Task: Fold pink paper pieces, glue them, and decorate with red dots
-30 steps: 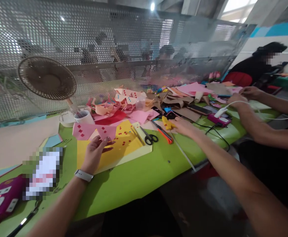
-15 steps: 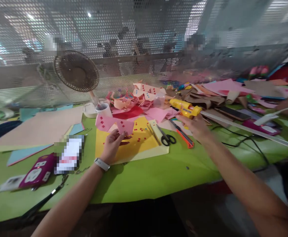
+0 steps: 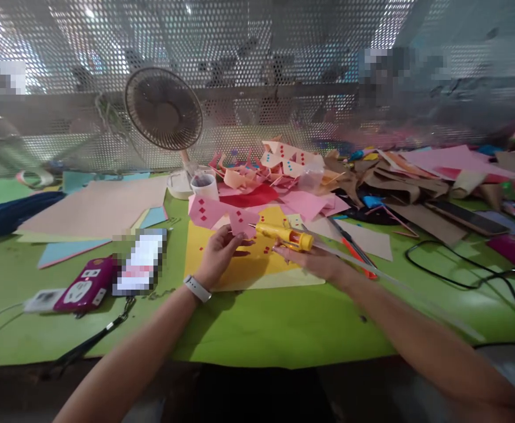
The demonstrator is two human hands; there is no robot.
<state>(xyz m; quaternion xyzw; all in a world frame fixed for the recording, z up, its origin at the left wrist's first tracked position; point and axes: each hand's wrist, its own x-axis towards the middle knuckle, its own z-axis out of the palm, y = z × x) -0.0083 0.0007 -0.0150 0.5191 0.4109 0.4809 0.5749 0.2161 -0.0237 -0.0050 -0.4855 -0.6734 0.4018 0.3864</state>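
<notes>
Between its thumb and fingers, my left hand (image 3: 223, 254) pinches a pink paper piece (image 3: 205, 212) with red diamond shapes on it. My right hand (image 3: 313, 261) is wrapped round a yellow glue gun (image 3: 286, 235), a long clear stick trailing from its back. The gun's tip points left and is at the right edge of the pink paper; whether they touch I cannot tell. Under both hands lies a yellow sheet (image 3: 222, 273) with small red bits on it. An orange and black cutter (image 3: 354, 249) rests right of the gun.
A fan (image 3: 164, 108) and a white cup (image 3: 205, 187) stand behind. Pink and brown paper scraps (image 3: 385, 179) pile up along the back. On the left are a phone (image 3: 140, 261), a purple power bank (image 3: 87, 285) and large paper sheets (image 3: 94, 205). A black cable (image 3: 451, 282) curls at the right.
My right hand has brought the glue gun left and down, up to the pink paper in my left hand. The camera view has shifted to the right. A hand at the far right has gone from view.
</notes>
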